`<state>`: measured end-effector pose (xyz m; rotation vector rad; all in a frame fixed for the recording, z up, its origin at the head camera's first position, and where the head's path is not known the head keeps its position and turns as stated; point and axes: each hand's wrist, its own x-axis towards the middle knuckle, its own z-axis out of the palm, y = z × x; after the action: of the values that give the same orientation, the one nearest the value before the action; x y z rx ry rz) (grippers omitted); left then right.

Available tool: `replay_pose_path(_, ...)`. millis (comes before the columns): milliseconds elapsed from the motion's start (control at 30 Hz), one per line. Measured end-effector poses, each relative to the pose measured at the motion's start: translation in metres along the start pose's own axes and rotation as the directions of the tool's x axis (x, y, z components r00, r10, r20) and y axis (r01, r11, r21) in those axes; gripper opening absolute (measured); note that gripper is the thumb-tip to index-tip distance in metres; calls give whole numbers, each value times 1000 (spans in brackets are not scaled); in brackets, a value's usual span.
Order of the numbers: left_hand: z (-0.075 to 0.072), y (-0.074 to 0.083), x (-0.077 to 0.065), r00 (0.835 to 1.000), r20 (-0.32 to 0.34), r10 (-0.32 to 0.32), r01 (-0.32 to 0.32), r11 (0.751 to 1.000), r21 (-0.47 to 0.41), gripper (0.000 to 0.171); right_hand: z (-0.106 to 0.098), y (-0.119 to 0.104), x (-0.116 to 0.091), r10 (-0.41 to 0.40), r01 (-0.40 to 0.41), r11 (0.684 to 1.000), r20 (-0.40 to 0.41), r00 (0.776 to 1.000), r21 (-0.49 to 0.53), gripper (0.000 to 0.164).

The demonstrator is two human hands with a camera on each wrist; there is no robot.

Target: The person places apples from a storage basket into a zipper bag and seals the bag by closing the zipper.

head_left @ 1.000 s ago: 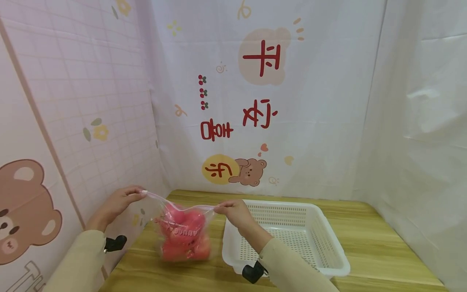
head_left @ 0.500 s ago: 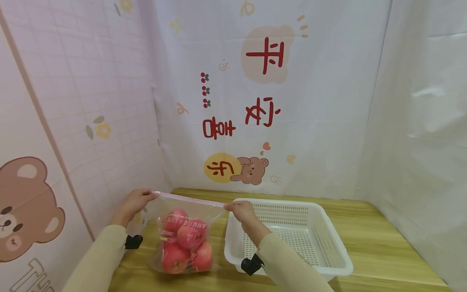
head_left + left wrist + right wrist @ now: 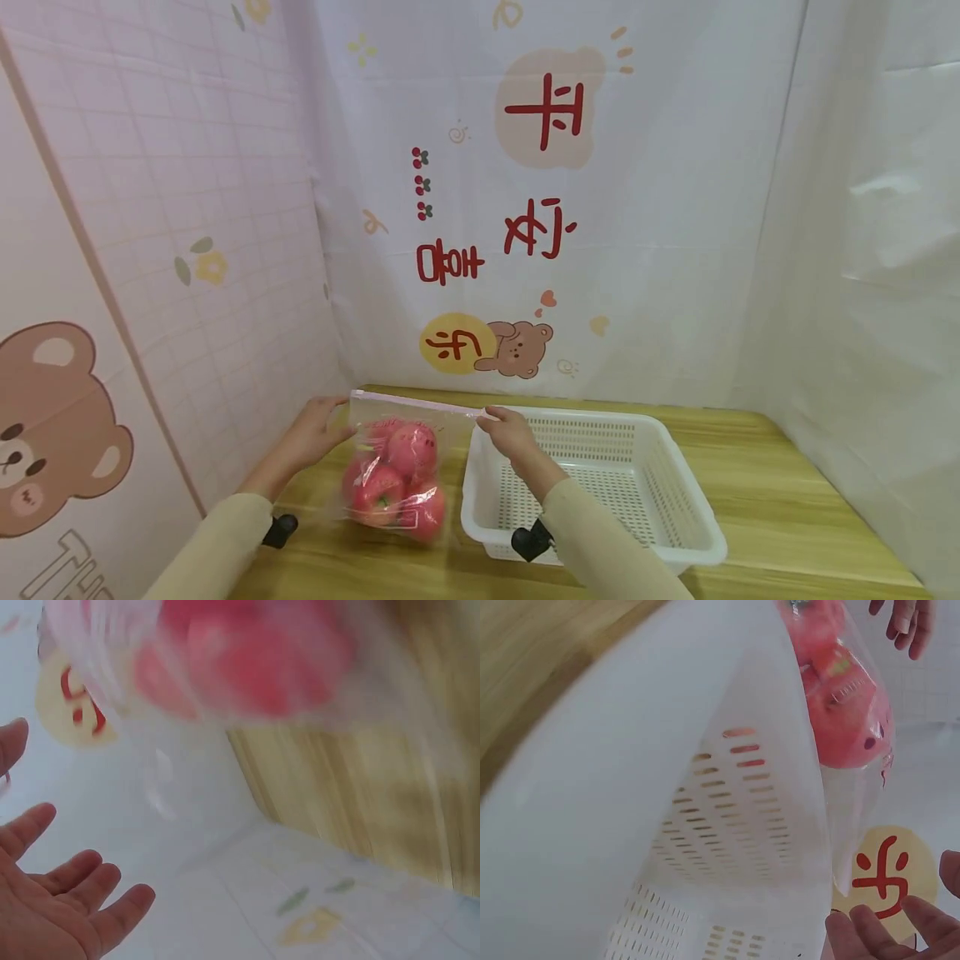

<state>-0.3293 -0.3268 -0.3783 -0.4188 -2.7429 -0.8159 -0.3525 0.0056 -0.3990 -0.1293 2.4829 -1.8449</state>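
A clear zip bag [image 3: 416,403] of several red apples [image 3: 378,493] sits low over the left part of the table, its pink zip strip along the top. My left hand [image 3: 306,437] is beside the bag's left upper corner. In the left wrist view its fingers [image 3: 124,911] are spread, with nothing between them and the thumb. My right hand [image 3: 513,435] is at the other end of the strip. In the right wrist view its thumb and fingers [image 3: 866,930] stand apart, close to the bag's edge; contact there cannot be told.
Right of the bag stands a white perforated plastic basket [image 3: 705,537], partly under my right forearm. Both rest on a wood-grain table [image 3: 795,500]. Printed cloth walls [image 3: 660,208] close off the back and sides. Each wrist wears a black device [image 3: 531,540].
The bag of apples has moved right, closer to the basket, and its strip has turned. My left hand, which pinched the strip's left end, has come off it. My right hand's pinch has loosened.
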Motion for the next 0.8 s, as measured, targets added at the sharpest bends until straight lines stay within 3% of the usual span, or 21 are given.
replay_pose_path(133,16,18,-8,997,62,48,-50,999,22,57,-6,1,0,-9,9,999,0,1000,-39,48)
replay_pose_path(300,40,44,-13,984,176,6,-16,998,53,69,-13,0,-4,-55,57,986,16,998,-156,50)
replay_pose_path(400,58,53,-14,972,235,-2,-29,992,126,86,-19,-1,-8,-81,83,972,15,997,-218,51)
replay_pose_path(567,83,45,-11,971,237,-8,-56,964,260,108,-28,1,-11,-98,95,964,-1,995,-248,51)
replay_pose_path(800,92,30,13,984,175,0,-59,941,333,97,-38,4,-11,-87,72,968,-54,995,-241,49)
